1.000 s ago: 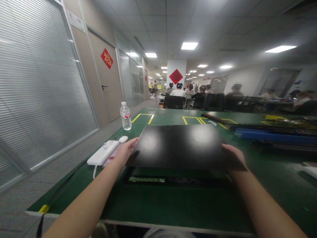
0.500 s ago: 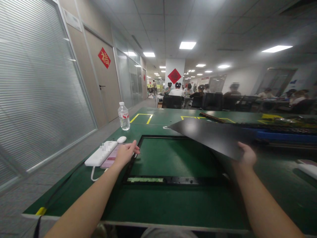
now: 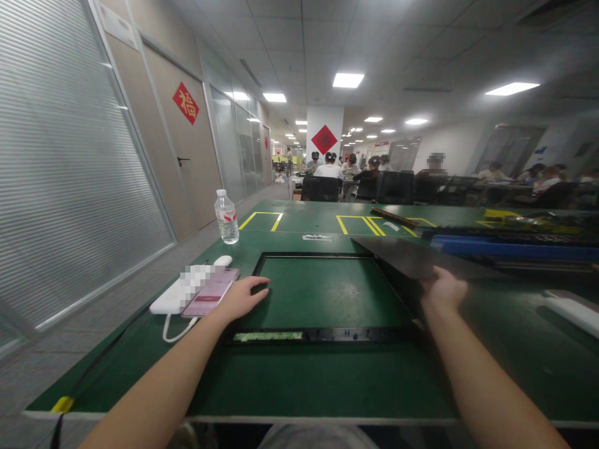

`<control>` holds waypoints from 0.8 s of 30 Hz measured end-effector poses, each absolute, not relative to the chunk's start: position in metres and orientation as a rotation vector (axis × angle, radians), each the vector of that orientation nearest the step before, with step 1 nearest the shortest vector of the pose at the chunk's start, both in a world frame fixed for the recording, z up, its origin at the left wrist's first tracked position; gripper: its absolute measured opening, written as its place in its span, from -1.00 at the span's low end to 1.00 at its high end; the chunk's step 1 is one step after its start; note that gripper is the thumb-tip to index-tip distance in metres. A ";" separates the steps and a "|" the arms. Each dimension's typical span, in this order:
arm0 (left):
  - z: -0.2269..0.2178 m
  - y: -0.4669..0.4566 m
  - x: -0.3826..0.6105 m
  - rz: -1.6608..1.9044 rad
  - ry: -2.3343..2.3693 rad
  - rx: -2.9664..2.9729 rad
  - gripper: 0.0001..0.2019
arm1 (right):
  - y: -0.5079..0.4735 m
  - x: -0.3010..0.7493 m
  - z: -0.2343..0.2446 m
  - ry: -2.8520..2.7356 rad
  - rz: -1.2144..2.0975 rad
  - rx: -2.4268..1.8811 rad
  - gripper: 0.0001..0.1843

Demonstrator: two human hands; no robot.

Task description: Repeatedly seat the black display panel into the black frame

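A thin dark sheet is held by its near edge in my right hand, whose fingers are closed on it. The sheet slants over the right side of a black rectangular frame lying flat on the green table. Along the frame's near bar runs a pale green strip. My left hand rests over the frame's left bar, fingers apart and holding nothing. Just left of that hand lie a pink-screened phone and a white power bank with a white cable.
A water bottle and a white mouse-shaped object stand at the left. Blue and black parts lie at the far right, with a white object nearer. Yellow tape marks the table. People sit beyond.
The dark sheet has moved right and lower, uncovering more of the frame's far right corner. My left hand's fingers have spread a little. The camera view has shifted slightly.
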State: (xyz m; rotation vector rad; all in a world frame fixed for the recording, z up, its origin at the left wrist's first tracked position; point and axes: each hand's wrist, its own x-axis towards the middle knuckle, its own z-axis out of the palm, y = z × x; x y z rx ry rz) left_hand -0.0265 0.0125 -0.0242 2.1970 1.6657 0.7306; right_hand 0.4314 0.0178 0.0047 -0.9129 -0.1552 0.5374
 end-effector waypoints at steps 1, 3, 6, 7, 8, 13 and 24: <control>-0.024 0.013 -0.026 0.732 1.665 2.204 -0.51 | 0.021 0.432 0.002 -0.143 0.525 -0.913 -0.59; -0.022 0.012 -0.026 0.742 1.664 2.210 -0.52 | 0.025 0.434 -0.002 -0.125 0.494 -0.920 -0.58; -0.020 0.012 -0.025 0.762 1.672 2.201 -0.55 | 0.030 0.438 -0.007 -0.125 0.514 -0.925 -0.58; -0.019 0.011 -0.025 0.767 1.675 2.197 -0.56 | 0.031 0.439 -0.008 -0.117 0.520 -0.925 -0.58; -0.019 0.011 -0.025 0.767 1.678 2.194 -0.57 | 0.031 0.440 -0.009 -0.106 0.524 -0.929 -0.57; -0.019 0.012 -0.025 0.739 1.704 2.189 -0.54 | 0.035 0.449 -0.013 -0.034 0.553 -0.968 -0.55; -0.017 0.012 -0.026 0.741 1.664 2.205 -0.56 | 0.042 0.477 -0.036 0.131 0.566 -1.160 -0.55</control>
